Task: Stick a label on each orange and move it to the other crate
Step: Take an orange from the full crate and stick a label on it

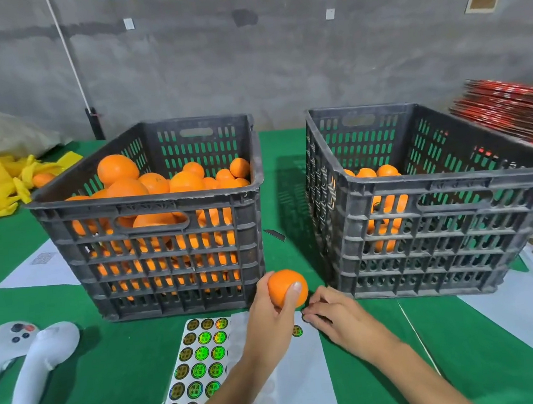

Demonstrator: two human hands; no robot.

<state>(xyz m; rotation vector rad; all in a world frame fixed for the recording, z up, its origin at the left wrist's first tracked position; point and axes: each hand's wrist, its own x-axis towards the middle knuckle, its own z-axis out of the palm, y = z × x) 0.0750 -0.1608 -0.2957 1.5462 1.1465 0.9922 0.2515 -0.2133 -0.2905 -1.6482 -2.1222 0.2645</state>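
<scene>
Green surface (pixel 119 375) carries two crates; left hand (pixel 271 319) grips an orange (pixel 284 285); at its 4 o'clock, right hand (pixel 333 321) pinches a label (pixel 304 318) off the sheet (pixel 303 379).

We see two crates side by side on the counter (pixel 121 365): the full crate (pixel 151 243) centre left, the nearly empty crate (pixel 433 233) centre right. Before them at lower centre lies the label sheet (pixel 197 370), with two controllers (pixel 28 355) at lower left. We hold an orange (pixel 284 287) above the sheet.

Sticker sheet (pixel 206 366) partly under forearms, bottom cut off; right hand (pixel 331 318) fingertips' grip unclear.
</scene>
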